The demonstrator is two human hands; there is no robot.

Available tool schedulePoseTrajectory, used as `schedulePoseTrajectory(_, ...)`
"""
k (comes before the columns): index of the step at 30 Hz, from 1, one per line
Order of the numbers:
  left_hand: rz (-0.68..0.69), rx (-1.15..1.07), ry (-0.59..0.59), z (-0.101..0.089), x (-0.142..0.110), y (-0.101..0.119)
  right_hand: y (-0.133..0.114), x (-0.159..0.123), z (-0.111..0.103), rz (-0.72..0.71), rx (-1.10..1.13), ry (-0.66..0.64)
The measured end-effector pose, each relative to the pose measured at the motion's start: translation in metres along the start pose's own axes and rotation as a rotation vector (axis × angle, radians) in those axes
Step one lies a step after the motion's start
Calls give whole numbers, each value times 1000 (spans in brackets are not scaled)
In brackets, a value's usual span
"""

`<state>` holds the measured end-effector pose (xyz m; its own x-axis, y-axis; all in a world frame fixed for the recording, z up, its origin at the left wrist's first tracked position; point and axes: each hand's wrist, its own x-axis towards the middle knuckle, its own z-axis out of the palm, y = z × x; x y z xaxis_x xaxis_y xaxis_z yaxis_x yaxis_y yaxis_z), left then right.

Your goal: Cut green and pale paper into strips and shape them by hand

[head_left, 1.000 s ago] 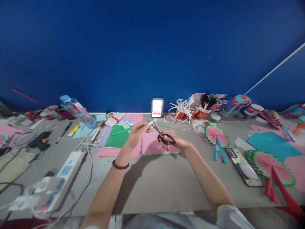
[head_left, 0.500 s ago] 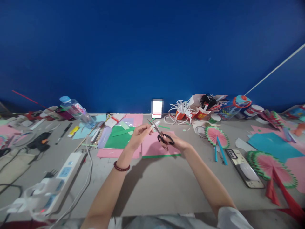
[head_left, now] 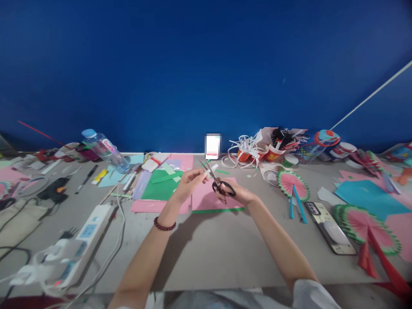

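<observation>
In my right hand (head_left: 233,192) is a pair of scissors (head_left: 221,187) with black handles, its blades parted and pointing up and left. My left hand (head_left: 190,182) pinches a small white paper strip (head_left: 212,171), which lies across the scissor blades. Whether the blades have cut into the strip I cannot tell. Beneath both hands lies a pink paper sheet (head_left: 206,201) with a green strip along its near edge. Green paper (head_left: 156,191) rests on more pink paper to the left of my left hand.
A phone (head_left: 212,146) stands against the blue wall. Cups with paper strips (head_left: 247,148) are right of it. Round paper fans (head_left: 292,185) and a phone under a mouse (head_left: 331,229) lie right. Left are a bottle (head_left: 106,150) and a power strip (head_left: 87,240).
The white paper strip has shifted slightly to the right against the scissor blades. Both hands stay nearly in the same place.
</observation>
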<state>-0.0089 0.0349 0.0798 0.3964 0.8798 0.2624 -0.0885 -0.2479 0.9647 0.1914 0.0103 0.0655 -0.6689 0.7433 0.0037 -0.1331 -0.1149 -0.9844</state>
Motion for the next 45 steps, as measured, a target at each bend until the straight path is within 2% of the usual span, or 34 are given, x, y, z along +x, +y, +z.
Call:
schedulePoseTrajectory(18,44,-10,-44,-3,-1,5,1,-2,1,-13,7,-13)
schedulePoseTrajectory(37,141,57,-54,-7,-2,11,-12,-4,13,5,-86,92)
schedulePoseTrajectory(45,161,123,-71,-10,-3,14,-12,-4,14,-10,-89,87)
